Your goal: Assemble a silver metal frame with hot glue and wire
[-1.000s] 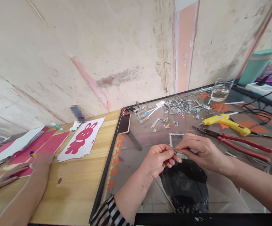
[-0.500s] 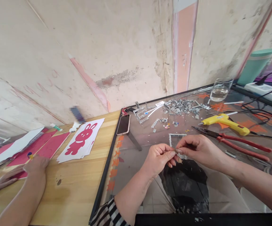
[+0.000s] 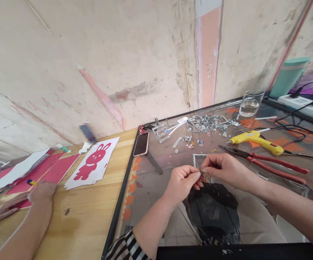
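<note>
Well, from where I stand both hands are pinched narrow: the left hand (image 3: 182,183) and right hand (image 3: 224,170) meet fingertip to fingertip on some thin strands (image 3: 205,176), held above the table (image 3: 170,159). Red-handled pliers (image 3: 279,171) and a yellow glue gun (image 3: 256,140) lie to the right, silvery scraps (image 3: 206,124) beyond.

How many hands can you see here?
4: your left hand and right hand, pinching thin pieces over the table; another person's near hand and far hand, by the red paper at left.
</note>
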`<act>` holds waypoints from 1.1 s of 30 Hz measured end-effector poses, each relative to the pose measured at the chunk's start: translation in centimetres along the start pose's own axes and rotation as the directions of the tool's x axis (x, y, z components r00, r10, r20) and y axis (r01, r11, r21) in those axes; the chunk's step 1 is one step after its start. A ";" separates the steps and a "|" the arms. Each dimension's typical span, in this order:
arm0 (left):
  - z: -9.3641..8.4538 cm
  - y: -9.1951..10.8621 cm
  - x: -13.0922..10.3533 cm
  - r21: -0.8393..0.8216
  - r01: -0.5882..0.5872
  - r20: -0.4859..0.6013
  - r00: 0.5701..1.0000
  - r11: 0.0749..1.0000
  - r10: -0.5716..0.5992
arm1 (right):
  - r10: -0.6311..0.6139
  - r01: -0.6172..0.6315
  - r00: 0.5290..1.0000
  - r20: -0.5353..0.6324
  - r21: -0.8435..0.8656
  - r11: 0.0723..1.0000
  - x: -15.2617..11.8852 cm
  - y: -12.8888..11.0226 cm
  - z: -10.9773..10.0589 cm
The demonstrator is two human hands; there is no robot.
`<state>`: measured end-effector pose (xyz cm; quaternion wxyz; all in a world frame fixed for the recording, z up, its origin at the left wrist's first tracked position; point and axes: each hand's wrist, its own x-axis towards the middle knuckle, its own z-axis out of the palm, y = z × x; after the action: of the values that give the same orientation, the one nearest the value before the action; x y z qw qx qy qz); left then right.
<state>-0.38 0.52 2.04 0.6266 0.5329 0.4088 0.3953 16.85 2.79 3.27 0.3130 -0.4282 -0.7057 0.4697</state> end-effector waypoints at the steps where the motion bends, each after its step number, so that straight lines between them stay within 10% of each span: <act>1: -0.2 0.0 0.1 -0.036 0.017 0.031 0.999 0.999 -0.016 | -0.012 0.012 1.000 -0.010 -0.025 1.000 0.0 -0.1 0.0; 20: -0.3 -0.4 0.3 0.056 0.025 -0.128 0.992 0.998 -0.017 | -0.039 0.026 0.996 -0.075 -0.166 0.986 -0.1 -0.1 0.7; 33: -0.3 -0.3 0.1 -0.222 0.133 0.009 0.991 0.966 -0.134 | 0.057 -0.058 0.998 0.019 0.077 0.995 0.4 0.0 -0.2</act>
<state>-0.61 0.73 1.74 0.7061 0.4295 0.3991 0.3971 16.84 3.20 3.34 0.3097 -0.4318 -0.6769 0.5093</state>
